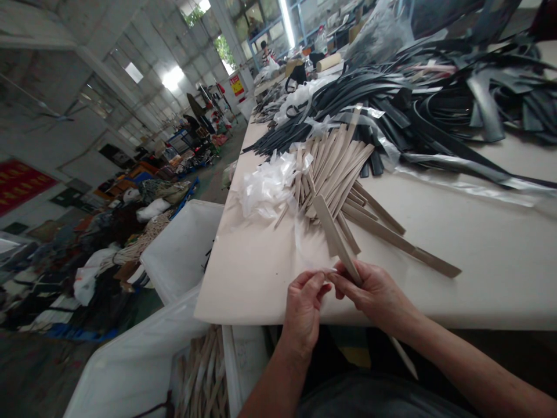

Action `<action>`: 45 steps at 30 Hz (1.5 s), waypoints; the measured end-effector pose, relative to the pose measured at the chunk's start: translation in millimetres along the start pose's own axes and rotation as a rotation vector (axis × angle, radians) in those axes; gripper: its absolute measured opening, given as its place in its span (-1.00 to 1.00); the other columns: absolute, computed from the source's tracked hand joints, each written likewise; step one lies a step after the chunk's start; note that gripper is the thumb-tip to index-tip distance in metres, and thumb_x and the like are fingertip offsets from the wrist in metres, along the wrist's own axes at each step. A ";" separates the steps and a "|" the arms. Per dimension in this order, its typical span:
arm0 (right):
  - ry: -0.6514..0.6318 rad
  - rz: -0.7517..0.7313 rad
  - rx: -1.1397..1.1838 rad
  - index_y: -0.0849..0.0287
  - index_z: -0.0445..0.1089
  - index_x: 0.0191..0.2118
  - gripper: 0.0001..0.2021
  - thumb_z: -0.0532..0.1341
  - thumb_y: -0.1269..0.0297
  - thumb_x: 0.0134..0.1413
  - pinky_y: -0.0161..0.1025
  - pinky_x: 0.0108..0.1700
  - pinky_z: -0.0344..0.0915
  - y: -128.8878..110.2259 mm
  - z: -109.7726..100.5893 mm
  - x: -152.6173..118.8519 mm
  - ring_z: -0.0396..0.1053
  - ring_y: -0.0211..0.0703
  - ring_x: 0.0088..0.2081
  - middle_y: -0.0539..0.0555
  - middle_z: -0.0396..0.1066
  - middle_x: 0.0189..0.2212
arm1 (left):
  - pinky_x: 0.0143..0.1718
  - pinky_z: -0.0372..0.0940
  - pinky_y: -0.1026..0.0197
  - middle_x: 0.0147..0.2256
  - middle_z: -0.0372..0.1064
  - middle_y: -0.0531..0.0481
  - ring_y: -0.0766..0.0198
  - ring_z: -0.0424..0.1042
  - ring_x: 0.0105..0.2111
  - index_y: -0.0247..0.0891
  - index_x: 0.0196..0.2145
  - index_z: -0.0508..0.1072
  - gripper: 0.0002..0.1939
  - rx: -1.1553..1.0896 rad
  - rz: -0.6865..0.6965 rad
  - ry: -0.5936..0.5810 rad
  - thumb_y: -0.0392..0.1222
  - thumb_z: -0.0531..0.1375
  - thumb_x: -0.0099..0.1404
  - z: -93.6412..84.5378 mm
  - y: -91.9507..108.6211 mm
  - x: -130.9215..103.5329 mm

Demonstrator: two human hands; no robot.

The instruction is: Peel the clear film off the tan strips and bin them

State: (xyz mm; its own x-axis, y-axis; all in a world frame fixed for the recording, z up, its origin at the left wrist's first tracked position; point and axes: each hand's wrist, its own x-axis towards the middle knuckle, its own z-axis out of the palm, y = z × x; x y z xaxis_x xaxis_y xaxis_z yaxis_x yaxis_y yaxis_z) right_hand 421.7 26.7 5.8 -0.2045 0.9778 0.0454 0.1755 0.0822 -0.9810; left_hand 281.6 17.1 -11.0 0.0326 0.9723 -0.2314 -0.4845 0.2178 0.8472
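Two hands, over the worktop's (252, 261) near edge: right hand (374, 290) closed round one tan strip (334, 235); left hand (304, 302) pinching, seemingly, one pale scrap (331, 270). Advisable: strip steady, short gentle pulls, fingertips close together. Tan bundle (333, 168): one, strips too overlapped to count. Film wad (267, 186): one, between bundle and left edge. Bins (174, 244): at least two, outside that edge.

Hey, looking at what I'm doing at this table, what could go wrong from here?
The beige strip in your right hand has an end hanging below the table edge, so it might catch or slip down. The pile of beige strips overlaps loosely, so pulling one could drag others. The crumpled white plastic beside them might tangle with strips.
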 end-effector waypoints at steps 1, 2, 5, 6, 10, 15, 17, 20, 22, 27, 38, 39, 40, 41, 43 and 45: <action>0.002 -0.007 -0.012 0.14 0.29 -0.45 -0.71 0.16 0.04 0.14 -0.33 -0.49 0.16 0.2 -0.9 1.1 0.24 -0.26 -0.56 -0.06 0.33 -0.61 | -0.21 0.27 0.23 -0.29 0.51 -0.05 0.27 0.41 -0.28 -0.27 -0.39 0.57 -0.84 0.021 0.004 0.000 -0.12 0.33 0.12 -0.3 0.2 0.2; 0.005 -0.013 -0.024 0.14 0.29 -0.45 -0.72 0.16 0.04 0.14 -0.33 -0.48 0.16 0.5 -1.8 2.2 0.24 -0.26 -0.56 -0.06 0.32 -0.61 | -0.19 0.27 0.22 -0.29 0.52 -0.06 0.26 0.42 -0.28 -0.26 -0.38 0.58 -0.82 0.051 0.013 0.004 -0.10 0.34 0.12 -0.5 0.7 0.4; 0.009 -0.036 -0.060 0.14 0.29 -0.45 -0.72 0.15 0.06 0.15 -0.32 -0.44 0.17 1.4 -4.0 4.3 0.23 -0.26 -0.54 -0.06 0.31 -0.61 | -0.14 0.26 0.21 -0.32 0.53 -0.06 0.24 0.42 -0.27 -0.27 -0.34 0.60 -0.77 0.197 0.063 0.009 -0.05 0.34 0.11 0.4 5.2 1.0; 0.006 -0.042 -0.069 0.14 0.29 -0.46 -0.72 0.16 0.06 0.15 -0.32 -0.43 0.17 1.7 -4.8 4.3 0.23 -0.25 -0.53 -0.06 0.30 -0.61 | -0.12 0.26 0.21 -0.33 0.53 -0.06 0.22 0.43 -0.26 -0.27 -0.33 0.60 -0.76 0.264 0.086 -0.002 -0.05 0.33 0.13 1.3 7.7 1.0; -0.045 -0.032 -0.065 0.14 0.31 -0.43 -0.67 0.08 0.03 0.24 -0.35 -0.50 0.17 0.0 -8.6 -1.2 0.19 -0.29 -0.58 -0.06 0.30 -0.57 | -0.10 0.24 0.21 -0.37 0.52 -0.02 0.22 0.42 -0.28 -0.28 -0.36 0.60 -0.80 0.459 0.185 -0.009 -0.08 0.30 0.17 4.6 17.5 2.9; -0.079 0.048 0.061 0.14 0.33 -0.26 -0.55 -0.10 -0.10 0.30 -0.36 -0.61 0.16 -3.1 -17.2 -21.8 0.14 -0.31 -0.66 -0.05 0.28 -0.55 | -0.33 0.24 0.30 -0.53 0.42 0.10 0.40 0.31 -0.52 -0.29 -0.49 0.52 -0.77 0.184 0.133 0.116 -0.09 0.40 0.03 3.0 18.0 14.5; -0.105 0.073 0.007 0.13 0.34 -0.35 -0.50 -0.13 -0.13 0.30 -0.36 -0.58 0.17 1.5 -19.7 -32.9 0.16 -0.28 -0.65 -0.07 0.19 -0.64 | -0.31 0.25 0.31 -0.54 0.39 0.12 0.43 0.31 -0.52 -0.30 -0.50 0.49 -0.73 0.061 0.150 0.142 -0.09 0.44 -0.04 2.7 16.8 20.5; -0.181 0.141 -0.114 0.12 0.31 -0.47 -0.45 -0.16 -0.14 0.30 -0.35 -0.56 0.19 14.2 -19.1 -47.2 0.21 -0.24 -0.61 -0.04 0.18 -0.66 | -0.20 0.28 0.28 -0.51 0.41 0.07 0.39 0.38 -0.44 -0.32 -0.51 0.47 -0.69 -0.050 0.163 0.168 -0.07 0.45 -0.07 5.0 16.0 27.0; -0.215 0.165 -0.176 0.11 0.27 -0.51 -0.44 -0.18 -0.14 0.30 -0.33 -0.55 0.19 21.9 -16.2 -52.6 0.25 -0.22 -0.59 0.00 0.24 -0.63 | -0.12 0.29 0.23 -0.46 0.45 0.02 0.34 0.43 -0.38 -0.32 -0.50 0.48 -0.68 -0.078 0.141 0.175 -0.05 0.45 -0.07 7.9 15.7 28.6; -0.226 0.148 -0.296 0.10 0.23 -0.53 -0.47 -0.18 -0.12 0.29 -0.30 -0.54 0.17 24.9 -10.3 -52.1 0.27 -0.18 -0.58 0.02 0.28 -0.64 | -0.10 0.30 0.21 -0.43 0.48 -0.01 0.29 0.47 -0.32 -0.31 -0.50 0.50 -0.72 -0.070 0.121 0.141 -0.06 0.43 -0.03 14.5 15.2 26.6; -0.190 0.122 -0.303 0.10 0.23 -0.52 -0.47 -0.21 -0.08 0.30 -0.28 -0.53 0.15 22.1 -10.8 -50.3 0.27 -0.17 -0.61 0.01 0.27 -0.67 | -0.21 0.31 0.26 -0.43 0.50 0.00 0.33 0.47 -0.39 -0.32 -0.47 0.50 -0.67 -0.177 -0.015 0.127 -0.04 0.46 -0.08 11.8 13.9 26.6; -0.183 0.121 -0.294 0.10 0.23 -0.52 -0.47 -0.21 -0.08 0.30 -0.28 -0.54 0.15 22.0 -11.2 -50.6 0.26 -0.17 -0.61 0.01 0.27 -0.66 | -0.21 0.31 0.26 -0.42 0.51 -0.01 0.32 0.48 -0.38 -0.32 -0.47 0.50 -0.66 -0.181 -0.034 0.129 -0.03 0.46 -0.09 11.1 14.3 26.8; -0.183 0.122 -0.295 0.10 0.23 -0.51 -0.48 -0.21 -0.08 0.30 -0.28 -0.53 0.15 21.7 -11.2 -50.5 0.27 -0.17 -0.60 0.01 0.28 -0.66 | -0.21 0.31 0.26 -0.41 0.51 -0.01 0.31 0.48 -0.37 -0.32 -0.46 0.50 -0.66 -0.188 -0.049 0.126 -0.03 0.46 -0.09 10.6 14.5 26.9; -0.190 0.123 -0.307 0.10 0.23 -0.51 -0.48 -0.20 -0.08 0.29 -0.27 -0.52 0.15 21.4 -10.8 -50.1 0.27 -0.16 -0.59 0.02 0.29 -0.65 | -0.21 0.31 0.26 -0.42 0.50 0.00 0.32 0.48 -0.38 -0.31 -0.46 0.50 -0.66 -0.196 -0.054 0.123 -0.04 0.46 -0.09 10.4 14.6 27.0; -0.221 0.127 -0.347 0.09 0.22 -0.51 -0.50 -0.19 -0.09 0.28 -0.25 -0.49 0.16 20.7 -9.0 -48.2 0.28 -0.14 -0.56 0.04 0.32 -0.62 | -0.23 0.30 0.27 -0.44 0.49 0.02 0.34 0.46 -0.40 -0.31 -0.47 0.49 -0.66 -0.210 -0.044 0.120 -0.05 0.47 -0.10 10.8 14.5 27.0; -0.248 0.134 -0.381 0.09 0.22 -0.50 -0.50 -0.20 -0.08 0.27 -0.22 -0.44 0.18 19.9 -6.7 -45.6 0.29 -0.11 -0.53 0.06 0.35 -0.58 | -0.25 0.30 0.27 -0.46 0.49 0.02 0.34 0.45 -0.42 -0.32 -0.49 0.48 -0.65 -0.213 -0.027 0.123 -0.06 0.48 -0.12 12.0 14.2 26.9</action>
State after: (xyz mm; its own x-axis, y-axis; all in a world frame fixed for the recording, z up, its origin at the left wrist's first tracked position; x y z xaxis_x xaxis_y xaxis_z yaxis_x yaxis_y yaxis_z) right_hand 441.0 -14.9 -14.6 -0.3715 0.9129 -0.1689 0.5475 0.0685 -0.8340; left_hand 286.1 47.3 0.5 -0.0523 0.9459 -0.3203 -0.6590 0.2083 0.7227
